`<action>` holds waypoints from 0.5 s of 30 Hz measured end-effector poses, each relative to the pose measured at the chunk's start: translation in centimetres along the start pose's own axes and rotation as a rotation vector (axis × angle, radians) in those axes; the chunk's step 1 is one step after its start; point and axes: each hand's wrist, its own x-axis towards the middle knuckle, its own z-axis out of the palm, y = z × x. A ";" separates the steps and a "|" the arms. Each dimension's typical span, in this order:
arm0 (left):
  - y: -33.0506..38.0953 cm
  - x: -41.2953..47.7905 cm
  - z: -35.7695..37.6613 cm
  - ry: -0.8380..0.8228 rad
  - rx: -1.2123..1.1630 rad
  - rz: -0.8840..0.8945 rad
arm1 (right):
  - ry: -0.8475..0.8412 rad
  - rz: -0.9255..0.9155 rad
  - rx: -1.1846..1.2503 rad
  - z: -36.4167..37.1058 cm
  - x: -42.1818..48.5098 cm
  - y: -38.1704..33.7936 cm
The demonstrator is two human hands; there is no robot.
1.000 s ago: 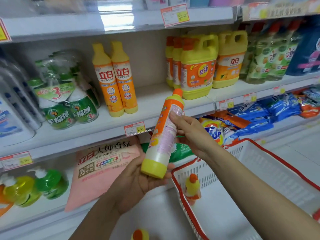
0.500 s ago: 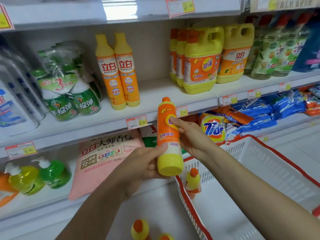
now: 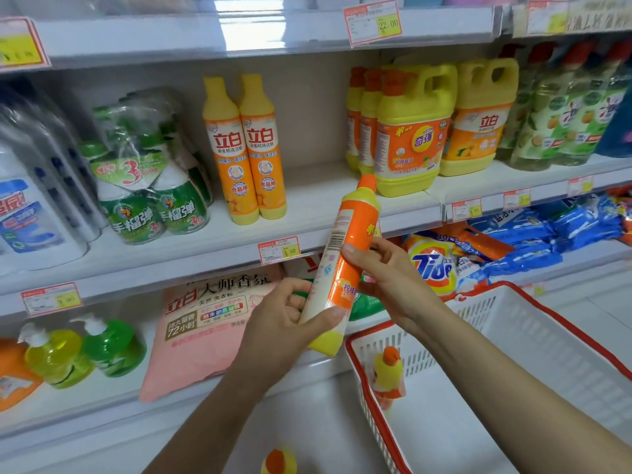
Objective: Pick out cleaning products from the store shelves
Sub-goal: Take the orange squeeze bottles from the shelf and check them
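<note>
An orange and yellow dish-soap bottle (image 3: 345, 254) with an orange cap is held tilted in front of the shelves, cap up to the right, its barcode side facing me. My left hand (image 3: 284, 323) grips its lower part. My right hand (image 3: 386, 271) holds its middle from the right. A white basket with a red rim (image 3: 533, 340) hangs at the lower right, with one similar small bottle (image 3: 388, 374) standing in it. The middle shelf (image 3: 307, 213) carries two tall orange bottles (image 3: 246, 148) and yellow jugs (image 3: 410, 131).
Green spray bottles (image 3: 150, 186) and white bottles (image 3: 30, 206) stand at the left of the middle shelf. Below lie a pink detergent bag (image 3: 205, 323), pump bottles (image 3: 82, 350) and Tide bags (image 3: 434, 265). Another orange-capped bottle top (image 3: 278, 461) shows at the bottom edge.
The bottle was turned in both hands: upright with its front label facing me half a second ago, it now leans to the right with the barcode side showing.
</note>
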 end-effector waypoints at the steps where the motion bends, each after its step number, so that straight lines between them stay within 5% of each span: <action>1: -0.1 0.3 -0.1 0.020 0.002 0.051 | -0.045 -0.011 -0.001 -0.1 0.2 -0.3; 5: -0.2 2.0 -0.8 0.071 0.021 0.198 | -0.228 -0.004 -0.091 -0.3 1.4 -2.3; 15: 3.4 11.1 -3.0 0.241 0.584 0.390 | 0.074 -0.209 -0.180 1.2 11.1 -6.7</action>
